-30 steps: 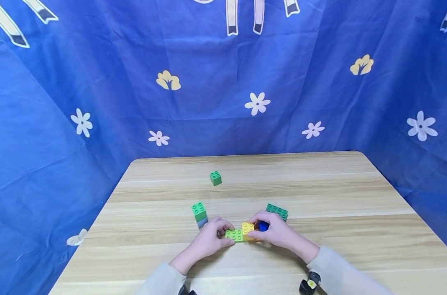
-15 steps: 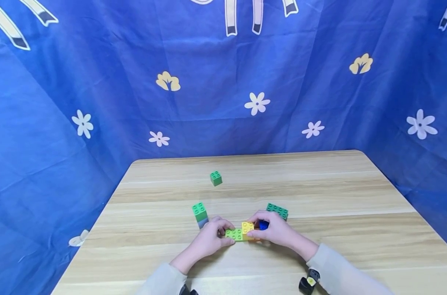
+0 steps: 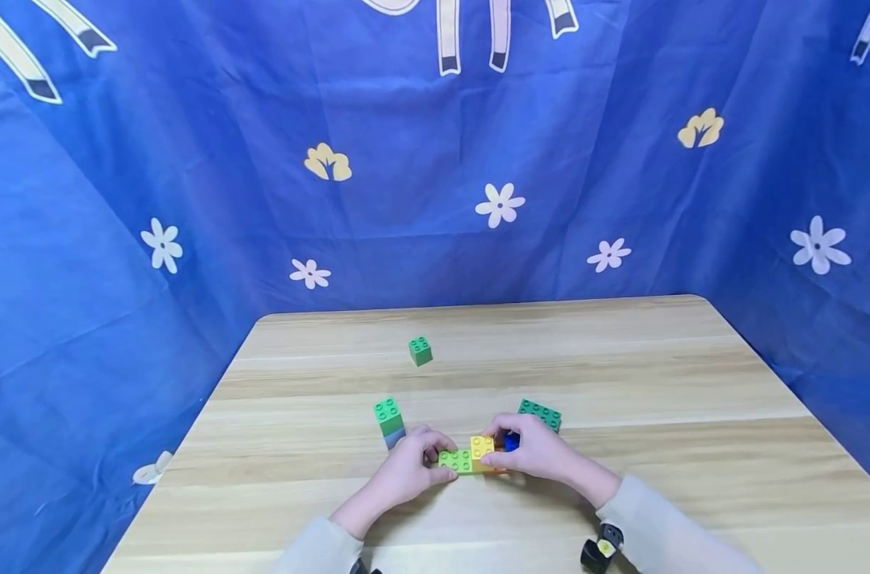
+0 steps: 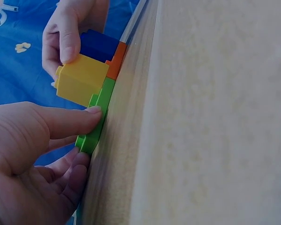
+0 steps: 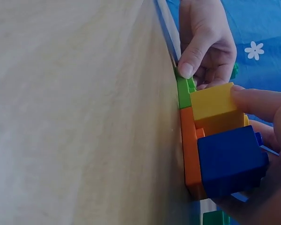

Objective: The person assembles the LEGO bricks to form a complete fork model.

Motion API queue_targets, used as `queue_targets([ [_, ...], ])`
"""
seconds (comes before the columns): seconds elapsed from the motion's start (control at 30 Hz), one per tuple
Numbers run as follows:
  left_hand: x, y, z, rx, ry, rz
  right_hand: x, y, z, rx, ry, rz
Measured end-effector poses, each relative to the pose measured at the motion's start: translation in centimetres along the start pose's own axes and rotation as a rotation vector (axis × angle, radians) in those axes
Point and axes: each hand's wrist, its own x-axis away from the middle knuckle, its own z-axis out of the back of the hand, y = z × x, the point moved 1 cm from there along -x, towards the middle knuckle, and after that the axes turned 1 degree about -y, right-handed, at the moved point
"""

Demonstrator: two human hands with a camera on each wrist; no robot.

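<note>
Yellow block (image 5: 215, 105) sitting across lime block (image 4: 105, 99) and orange block (image 5: 192, 152); we're pinching yellow with right grip (image 3: 537, 449), holding lime with left grip (image 3: 411, 465).

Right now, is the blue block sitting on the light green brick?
No, in the right wrist view the blue block sits on the orange brick, beside the yellow block.

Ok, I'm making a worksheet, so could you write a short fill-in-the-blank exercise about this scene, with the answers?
1. The light green block is pinched by the person's ____ hand.
2. The right hand has its thumb on a block coloured ____.
3. The blue block sits on a block coloured ____.

Missing words: left; yellow; orange.
</note>
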Motion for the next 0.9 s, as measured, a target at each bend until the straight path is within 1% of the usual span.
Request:
queue_targets([
  [0.17,0.0,0.1,0.0,0.002,-0.005,0.010,0.0,-0.2,0.3,0.013,-0.021,0.016],
  [0.33,-0.1,0.3,0.0,0.009,-0.016,0.021,0.3,0.1,0.5,0.001,-0.030,0.006],
  [0.5,-0.2,0.4,-0.1,0.017,-0.019,0.027,0.7,0.6,0.8,0.014,-0.009,0.008],
  [0.6,-0.2,0.3,-0.2,0.019,-0.019,0.031,1.0,1.0,0.8,0.011,0.001,-0.006],
  [0.73,-0.1,0.2,-0.2,0.020,-0.017,0.032,1.6,1.2,1.0,-0.009,0.011,-0.038],
  [0.9,-0.1,0.2,-0.2,0.017,-0.010,0.036,2.2,1.1,1.3,-0.047,0.026,-0.057],
])
